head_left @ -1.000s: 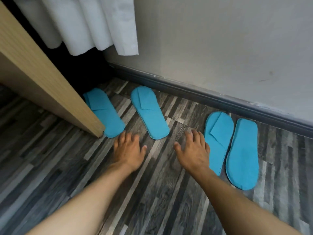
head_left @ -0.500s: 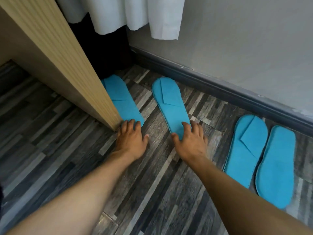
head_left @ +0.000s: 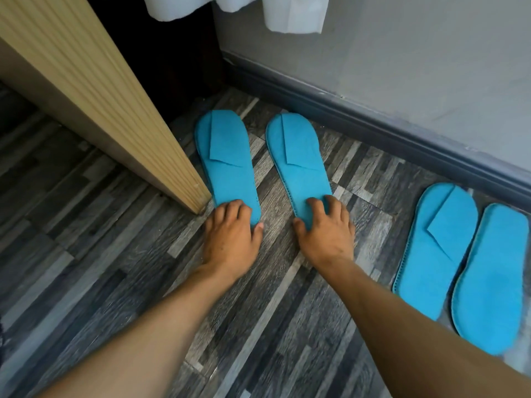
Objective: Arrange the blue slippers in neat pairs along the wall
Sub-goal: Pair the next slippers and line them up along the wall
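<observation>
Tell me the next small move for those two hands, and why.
Probably slide the two slippers together. The left hand rests on the heel of the left slipper, the right hand on the next slipper; a floor gap separates them, unlike the touching pair beside.

Evenly and softly lit, moderately bright, with no visible source and no hard glare. Deepest shade in the dark recess behind the wooden panel. Faint, diffuse shadows under the left hand and right hand. Sharp at centre on the floor grain; slightly smeared at the far right around the outer slippers. Strong wide-angle bending: skirting board bowed, forearms swollen toward the bottom edge
</observation>
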